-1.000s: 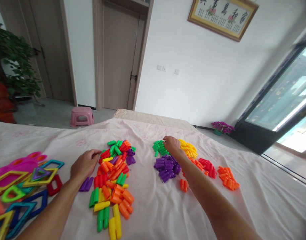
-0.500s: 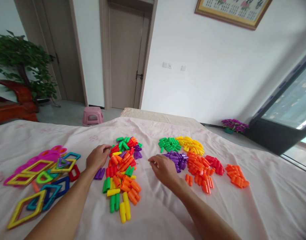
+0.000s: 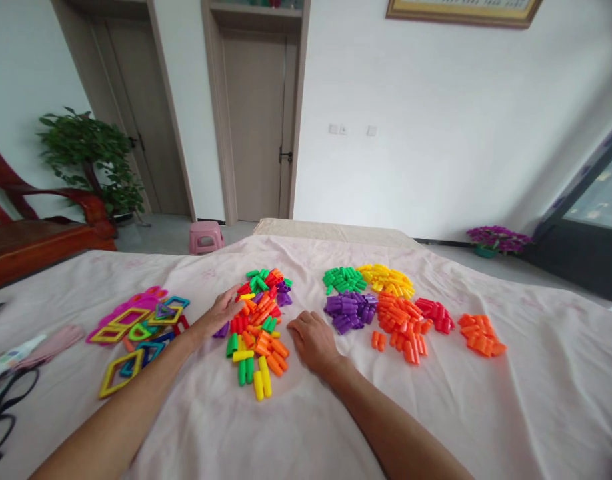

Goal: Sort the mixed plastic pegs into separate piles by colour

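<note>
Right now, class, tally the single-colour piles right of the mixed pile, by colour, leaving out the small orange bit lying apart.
Green pile: 1
Yellow pile: 1
Purple pile: 1
Red pile: 1
Orange: 2, the larger orange pile and the far-right orange pile
Total: 6

The right hand has moved from the green pile to beside the mixed pile.

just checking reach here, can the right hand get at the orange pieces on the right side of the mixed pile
Probably yes: the right hand is close beside those orange pieces, and only cloth shows in the gap between them.
</note>
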Tool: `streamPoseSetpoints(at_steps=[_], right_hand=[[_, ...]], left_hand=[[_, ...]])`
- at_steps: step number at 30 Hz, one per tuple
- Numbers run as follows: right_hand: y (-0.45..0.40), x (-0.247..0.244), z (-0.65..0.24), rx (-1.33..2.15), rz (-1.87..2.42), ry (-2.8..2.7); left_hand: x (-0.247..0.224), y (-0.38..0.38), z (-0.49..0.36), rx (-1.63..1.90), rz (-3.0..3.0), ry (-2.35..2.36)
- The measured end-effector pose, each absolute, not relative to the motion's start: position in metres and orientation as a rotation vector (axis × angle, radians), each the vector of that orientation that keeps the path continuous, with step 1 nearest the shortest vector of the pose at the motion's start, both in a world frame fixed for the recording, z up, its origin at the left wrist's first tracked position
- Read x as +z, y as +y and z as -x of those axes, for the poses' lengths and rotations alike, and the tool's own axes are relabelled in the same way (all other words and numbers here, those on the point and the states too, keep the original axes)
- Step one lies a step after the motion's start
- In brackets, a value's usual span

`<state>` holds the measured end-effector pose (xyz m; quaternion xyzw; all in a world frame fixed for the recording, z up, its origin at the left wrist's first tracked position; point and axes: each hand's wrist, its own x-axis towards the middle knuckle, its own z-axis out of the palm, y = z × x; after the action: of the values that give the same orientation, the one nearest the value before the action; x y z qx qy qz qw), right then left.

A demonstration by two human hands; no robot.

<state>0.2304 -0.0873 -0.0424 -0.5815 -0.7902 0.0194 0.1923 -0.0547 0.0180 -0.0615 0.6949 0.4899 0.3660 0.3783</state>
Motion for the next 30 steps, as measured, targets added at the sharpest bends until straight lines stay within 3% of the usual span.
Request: streamPoseSetpoints(at_steps=[6,12,20,30], right_hand=[[-0.085,-0.049,-0.233,0.096,1.586,-2.183],[-0.088,-0.046,-0.233,0.106,1.581,-2.173],[-0.088,-0.045,-0.233,0.126,1.625,-2.177],[-0.085,-0.051,-0.237,0.126,1.725,-2.081]], left_hand=[[-0.064,-0.055,0.037,0.64,-2.279,1.295],[-0.062,-0.092,-0.004,0.499,-2.372,1.615],[-0.067,-0.073,-0.028,0.605,-2.424,1.721],[-0.071,-0.03,-0.03,1.025,-2.41,1.595]])
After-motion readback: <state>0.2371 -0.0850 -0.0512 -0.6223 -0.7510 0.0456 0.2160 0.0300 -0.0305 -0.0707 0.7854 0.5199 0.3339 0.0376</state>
